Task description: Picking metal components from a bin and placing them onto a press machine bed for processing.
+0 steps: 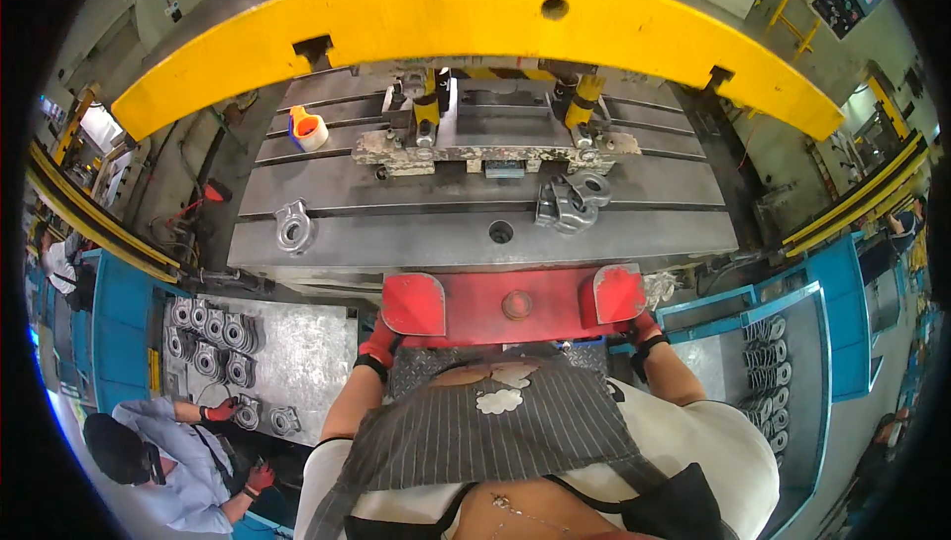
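A red control box (474,312) with a raised guard plate at each end and a round red knob in the middle stands in front of me. My left hand (379,344), in a red glove, is at the box's left end, its fingers hidden by the guard. At the right end, my right hand (645,328), also red-gloved, reaches in beneath the other guard, and its fingers do not show. Beyond the box lies the slotted press bed (426,238). It bears a ring-ended metal part (294,227) on the left and overlapping metal parts (572,204) on the right.
A die (495,156) sits under the yellow press beam (446,10). An orange-and-white round container (309,132) stands left of it. Metal parts line the left table (307,342), where a co-worker (183,461) handles one. More parts fill the blue-framed bin (708,357) at right.
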Demonstrator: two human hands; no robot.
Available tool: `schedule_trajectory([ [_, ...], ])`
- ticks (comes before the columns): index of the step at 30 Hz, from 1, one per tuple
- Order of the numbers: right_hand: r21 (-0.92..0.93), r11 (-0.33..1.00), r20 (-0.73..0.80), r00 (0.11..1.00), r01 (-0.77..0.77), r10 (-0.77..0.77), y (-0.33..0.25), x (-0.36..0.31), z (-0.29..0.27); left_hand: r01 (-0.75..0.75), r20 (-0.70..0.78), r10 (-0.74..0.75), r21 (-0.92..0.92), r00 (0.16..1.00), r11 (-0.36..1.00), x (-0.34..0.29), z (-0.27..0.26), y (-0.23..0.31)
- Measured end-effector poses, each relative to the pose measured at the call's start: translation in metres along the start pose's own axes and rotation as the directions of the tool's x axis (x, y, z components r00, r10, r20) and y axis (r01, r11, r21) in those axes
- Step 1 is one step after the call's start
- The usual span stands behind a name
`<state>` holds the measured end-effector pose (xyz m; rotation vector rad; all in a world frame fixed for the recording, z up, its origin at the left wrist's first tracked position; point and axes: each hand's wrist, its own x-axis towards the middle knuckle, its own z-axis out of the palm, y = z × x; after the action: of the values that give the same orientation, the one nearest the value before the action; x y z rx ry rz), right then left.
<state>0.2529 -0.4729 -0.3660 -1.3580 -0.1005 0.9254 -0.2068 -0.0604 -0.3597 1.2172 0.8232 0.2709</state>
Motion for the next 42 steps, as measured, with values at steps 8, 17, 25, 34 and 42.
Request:
schedule_trajectory([
  [8,-0.502,0.779,-0.267,0.790,0.375,-0.552,-0.077,-0.017,0.026,0.052,-0.105,0.016,0.607,0.994,0.793,-0.031,-0.066,0.159],
  [17,-0.926,0.230,0.078,0.747,0.300,-0.660,-0.125,-0.032,0.137,-0.638,0.153,0.752,0.650,0.641,0.412,0.188,0.117,0.378],
  [25,-0.891,0.312,0.030,0.729,0.329,-0.683,-0.124,-0.034,0.126,0.081,-0.197,0.461,0.963,0.865,0.259,0.300,0.236,0.453],
  [34,-0.920,0.289,0.019,0.766,0.265,-0.642,-0.135,-0.029,0.134,0.234,-0.332,0.368,0.929,0.869,0.286,0.343,0.251,0.459],
  [42,-0.936,0.217,0.071,0.754,0.276,-0.653,-0.128,-0.028,0.134,-0.177,0.008,0.692,0.969,0.721,0.173,0.257,0.176,0.461],
])
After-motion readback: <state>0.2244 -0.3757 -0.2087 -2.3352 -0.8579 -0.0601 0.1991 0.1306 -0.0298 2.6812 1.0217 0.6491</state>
